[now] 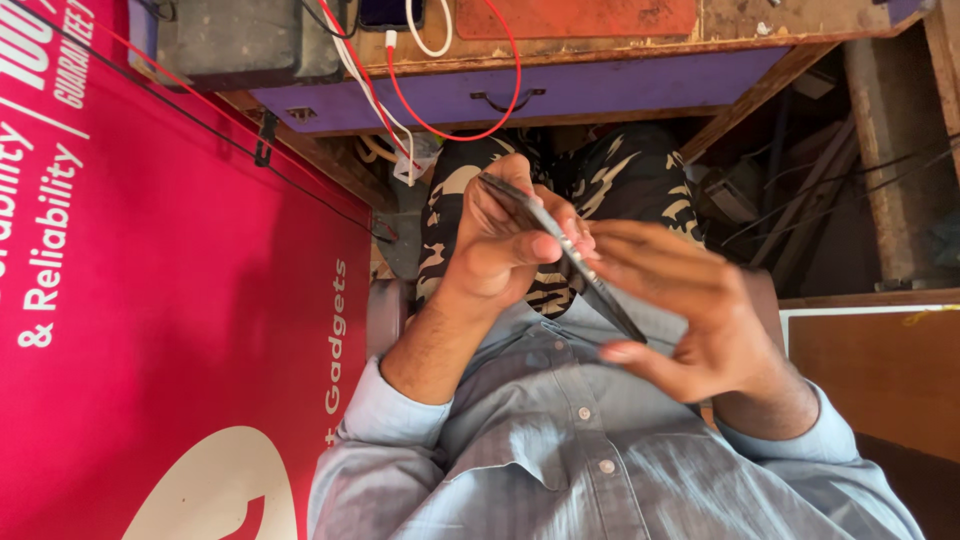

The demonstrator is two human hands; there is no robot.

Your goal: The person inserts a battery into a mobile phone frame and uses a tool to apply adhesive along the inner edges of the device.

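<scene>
I hold a thin dark phone [608, 303] edge-on over my lap, tilted from upper left down to lower right. My left hand [495, 245] grips its upper end, with the thumb pressed along the edge. My right hand [690, 315] supports the lower end, fingers spread along the phone's side and the thumb under its lower corner. My light blue shirt sleeves and camouflage trousers [640, 180] lie below the hands.
A large red banner [150, 300] fills the left. Ahead stands a wooden desk with a purple drawer [560, 90]. A red cable [505, 95] and a white cable [365, 85] hang over its edge. A dark box [240, 40] sits at the top left, and a brown panel [880, 370] at the right.
</scene>
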